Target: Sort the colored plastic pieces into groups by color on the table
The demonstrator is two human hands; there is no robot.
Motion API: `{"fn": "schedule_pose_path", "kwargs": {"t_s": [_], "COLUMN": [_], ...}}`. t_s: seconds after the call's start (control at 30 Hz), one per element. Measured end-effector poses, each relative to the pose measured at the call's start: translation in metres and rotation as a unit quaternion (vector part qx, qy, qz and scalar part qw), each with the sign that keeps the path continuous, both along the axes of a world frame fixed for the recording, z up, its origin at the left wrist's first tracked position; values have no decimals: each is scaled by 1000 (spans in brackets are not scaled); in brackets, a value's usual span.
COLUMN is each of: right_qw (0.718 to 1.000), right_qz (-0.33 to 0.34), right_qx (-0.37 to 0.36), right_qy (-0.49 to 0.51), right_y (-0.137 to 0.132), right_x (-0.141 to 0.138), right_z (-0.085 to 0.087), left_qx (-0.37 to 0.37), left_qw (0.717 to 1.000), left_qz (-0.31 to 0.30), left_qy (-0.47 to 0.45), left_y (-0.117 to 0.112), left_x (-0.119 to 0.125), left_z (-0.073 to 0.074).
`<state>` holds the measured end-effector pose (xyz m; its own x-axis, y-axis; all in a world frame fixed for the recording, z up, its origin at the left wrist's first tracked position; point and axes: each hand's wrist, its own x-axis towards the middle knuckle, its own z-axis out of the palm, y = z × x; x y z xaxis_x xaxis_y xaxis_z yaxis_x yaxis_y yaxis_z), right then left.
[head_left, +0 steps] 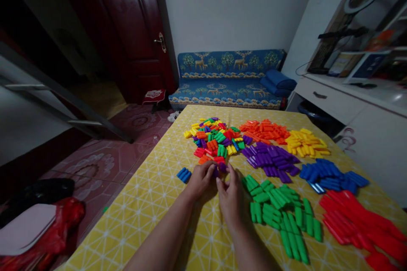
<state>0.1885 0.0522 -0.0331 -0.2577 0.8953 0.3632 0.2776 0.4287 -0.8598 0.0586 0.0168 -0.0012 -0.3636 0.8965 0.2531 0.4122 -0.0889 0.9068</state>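
Both hands meet over the near edge of a mixed pile of coloured plastic pieces [219, 137], shaped like short tubes joined side by side. My left hand [201, 176] is closed, thumb and fingers pinching a purple plastic piece [216, 172]. Close beside it, my right hand [229, 188] has its fingertips on another purple piece [223, 167]; fingers partly hide both. To the left of my left hand lies a blue piece [184, 175]. A heap of green pieces [276, 199] sits just right of my right hand, with purple pieces [270, 159] behind it.
Orange [265, 130], yellow [307, 144], blue [332, 174] and red pieces [359, 222] form separate heaps along the right of the yellow tablecloth [152, 203]. Beyond the table stands a blue patterned sofa [229, 89]. A white cabinet [337, 97] is at the right.
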Motion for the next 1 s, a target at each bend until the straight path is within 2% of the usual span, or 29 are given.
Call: {"fn": "schedule_pose_path", "kwargs": {"t_s": [0.2, 0.4, 0.5, 0.63, 0.83, 1.0], "right_qw": [995, 994, 998, 995, 988, 977], "right_qz": [30, 27, 18, 4, 15, 39], "right_qx": [39, 43, -11, -95, -129, -177], "right_qy": [-90, -99, -66, 42, 88, 115], "right_y": [6, 3, 1, 0, 1, 1], "right_x": [0, 2, 3, 2, -3, -6], "right_z": [6, 11, 15, 15, 1, -3], "left_qx": [-6, -15, -25, -15, -5, 4], "left_qw": [1000, 999, 997, 998, 999, 999], "left_qz": [10, 43, 50, 38, -13, -19], "left_qy": [3, -30, -44, -53, -49, -46], "left_y": [4, 7, 8, 8, 4, 3], "left_x": [-3, -4, -4, -3, -3, -3], "left_z": [-3, -6, -7, -9, -11, -9]}}
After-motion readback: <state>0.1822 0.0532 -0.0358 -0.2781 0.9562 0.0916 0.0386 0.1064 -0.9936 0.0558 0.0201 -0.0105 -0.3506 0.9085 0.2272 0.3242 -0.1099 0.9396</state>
